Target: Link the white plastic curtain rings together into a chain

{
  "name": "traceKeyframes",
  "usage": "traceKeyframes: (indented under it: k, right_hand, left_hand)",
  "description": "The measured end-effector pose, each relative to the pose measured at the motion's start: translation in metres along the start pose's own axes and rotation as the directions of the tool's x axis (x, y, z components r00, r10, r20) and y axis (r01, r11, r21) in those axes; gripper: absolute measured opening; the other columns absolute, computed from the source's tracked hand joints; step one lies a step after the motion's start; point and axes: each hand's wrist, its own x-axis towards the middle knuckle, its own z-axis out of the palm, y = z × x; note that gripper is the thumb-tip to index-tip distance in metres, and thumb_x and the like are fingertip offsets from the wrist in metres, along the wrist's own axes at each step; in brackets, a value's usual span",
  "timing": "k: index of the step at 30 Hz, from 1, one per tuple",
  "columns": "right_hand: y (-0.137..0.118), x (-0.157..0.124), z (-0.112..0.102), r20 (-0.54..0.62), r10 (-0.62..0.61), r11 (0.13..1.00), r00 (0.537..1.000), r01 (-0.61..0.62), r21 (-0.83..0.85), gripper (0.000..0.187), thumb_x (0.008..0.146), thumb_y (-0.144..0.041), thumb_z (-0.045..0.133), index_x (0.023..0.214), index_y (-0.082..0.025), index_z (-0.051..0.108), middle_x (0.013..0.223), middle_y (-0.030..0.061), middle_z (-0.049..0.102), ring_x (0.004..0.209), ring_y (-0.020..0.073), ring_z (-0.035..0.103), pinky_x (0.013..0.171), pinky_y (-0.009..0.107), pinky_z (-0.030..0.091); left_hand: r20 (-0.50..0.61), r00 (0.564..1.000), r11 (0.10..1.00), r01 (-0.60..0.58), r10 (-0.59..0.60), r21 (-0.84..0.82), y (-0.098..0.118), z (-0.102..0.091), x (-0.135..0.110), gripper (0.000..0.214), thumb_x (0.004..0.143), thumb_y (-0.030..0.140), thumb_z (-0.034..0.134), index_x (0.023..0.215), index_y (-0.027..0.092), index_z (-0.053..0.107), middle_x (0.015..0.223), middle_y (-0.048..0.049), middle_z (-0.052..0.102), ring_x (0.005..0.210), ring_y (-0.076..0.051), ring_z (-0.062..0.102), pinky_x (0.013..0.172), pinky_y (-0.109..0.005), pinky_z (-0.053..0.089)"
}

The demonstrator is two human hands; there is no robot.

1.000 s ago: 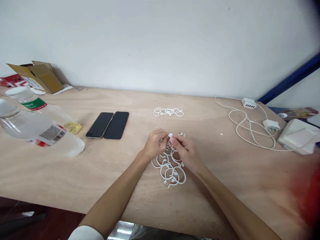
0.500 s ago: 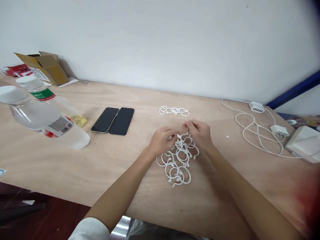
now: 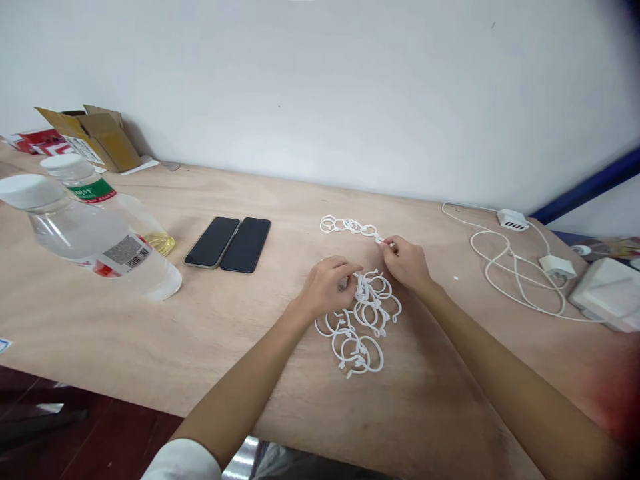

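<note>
A tangled pile of white plastic rings (image 3: 369, 313), each with a small clasp, lies on the wooden table between my forearms. My left hand (image 3: 330, 283) is at the pile's upper left edge, its thumb and fingers closed on a ring there; its fingers partly hide that ring. Beyond the pile, my right hand (image 3: 406, 260) pinches a small white ring end (image 3: 380, 240) between thumb and forefinger. That end lies at the right tip of a short row of overlapping white rings (image 3: 351, 227) near the wall.
Two phones (image 3: 227, 243) lie side by side to the left. Two clear bottles (image 3: 85, 227) stand further left, with an open cardboard box (image 3: 107, 137) behind. White cables (image 3: 505, 260) and chargers (image 3: 557, 267) lie at right. A white wall (image 3: 320, 100) borders the table's back.
My right hand has moved slightly forward from above the pile to the right end of the row, carrying a ring. My left hand has stayed near the pile.
</note>
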Motion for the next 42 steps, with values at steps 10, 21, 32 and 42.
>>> traceKeyframes:
  k: [10, 21, 32, 42]
  right_hand:
    - [-0.052, -0.08, -0.004, -0.153, -0.052, 0.816, 0.987, 0.131, 0.563, 0.024, 0.082, -0.039, 0.059, 0.088, -0.018, 0.069, 0.076, 0.004, 0.069, 0.059, 0.0149, 0.057, 0.059, 0.029, 0.047]
    - [-0.068, -0.098, -0.012, 0.068, -0.003, 0.537, 0.998, -0.055, 0.842, 0.034, 0.075, -0.044, 0.067, 0.097, -0.023, 0.051, 0.06, -0.0054, 0.06, 0.045, 0.0113, 0.052, 0.044, 0.024, 0.04]
    - [-0.071, -0.09, -0.018, 0.369, -0.024, 0.421, 0.929, -0.325, 0.846, 0.041, 0.077, -0.058, 0.058, 0.065, -0.019, 0.054, 0.053, -0.0019, 0.057, 0.034, 0.0065, 0.035, 0.034, 0.022, 0.021]
    - [-0.064, -0.089, -0.026, -0.038, -0.076, 0.714, 0.996, 0.081, 0.695, 0.036, 0.087, -0.046, 0.05, 0.07, -0.019, 0.067, 0.07, 0.0022, 0.064, 0.068, 0.0159, 0.057, 0.066, 0.028, 0.043]
  left_hand:
    - [-0.089, 0.992, 0.992, 0.094, -0.086, 0.085, 0.007, -0.003, 0.003, 0.018, 0.087, 0.03, 0.057, 0.088, 0.017, 0.069, 0.078, -0.005, 0.07, 0.073, -0.016, 0.063, 0.072, -0.031, 0.049]
    - [0.037, 0.996, 0.996, 0.074, -0.077, 0.057, 0.002, -0.003, 0.003, 0.015, 0.088, 0.023, 0.053, 0.081, 0.018, 0.066, 0.074, -0.0022, 0.068, 0.068, -0.014, 0.06, 0.071, -0.03, 0.044]
    - [0.05, 0.995, 0.962, -0.094, 0.084, 0.255, 0.003, -0.002, 0.002, 0.021, 0.092, 0.02, 0.043, 0.078, 0.017, 0.059, 0.072, -0.0046, 0.061, 0.07, -0.017, 0.055, 0.072, -0.032, 0.041]
    - [-0.011, 0.999, 0.994, -0.032, 0.033, 0.104, -0.001, -0.002, 0.001, 0.016, 0.09, 0.018, 0.046, 0.08, 0.017, 0.059, 0.074, -0.0052, 0.059, 0.072, -0.017, 0.052, 0.068, -0.031, 0.045]
